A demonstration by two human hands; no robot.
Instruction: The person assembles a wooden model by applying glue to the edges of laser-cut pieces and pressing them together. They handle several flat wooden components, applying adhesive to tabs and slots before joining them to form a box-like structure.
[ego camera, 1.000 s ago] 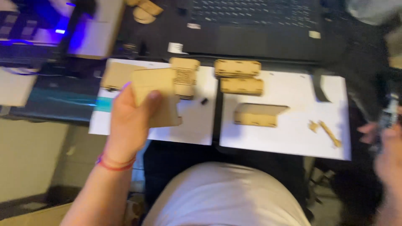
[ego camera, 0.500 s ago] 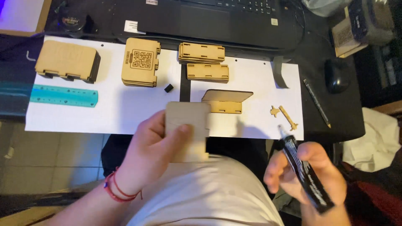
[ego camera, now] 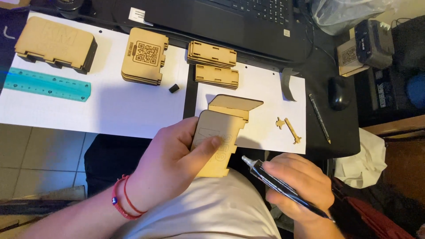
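Since half a second ago the wooden panel (ego camera: 218, 142) has kept its place in the left hand (ego camera: 170, 163), just off the near edge of the worktop (ego camera: 316, 66), while the right hand (ego camera: 299, 183) has swung the glue tube (ego camera: 283, 188) round so its pale nozzle now points at the panel's lower corner.

That panel is a thin, flat, light-brown sheet with stepped tabs cut along its right side and faint engraved marks on its face. The left hand is closed on it, thumb lying across the face and fingers behind; the right hand is wrapped shut around the dark tube.

A likely slip is glue landing on the thumb or the engraved face rather than on the tabs, because the thumb sits near the nozzle. The panel is held over the lap, so a drip could fall on the light shirt (ego camera: 212, 212). A one-handed pinch on so thin a sheet could also let it twist when the nozzle presses.

Just beyond, on the white paper (ego camera: 265, 84), lies a half-built box piece (ego camera: 234, 105), with two small wooden bits (ego camera: 290, 129) towards the right edge. Further back are two stacks of slotted strips (ego camera: 213, 64), a stack of panels (ego camera: 145, 56), a finished box (ego camera: 55, 43) at the far left corner, and a teal ruler (ego camera: 46, 84).
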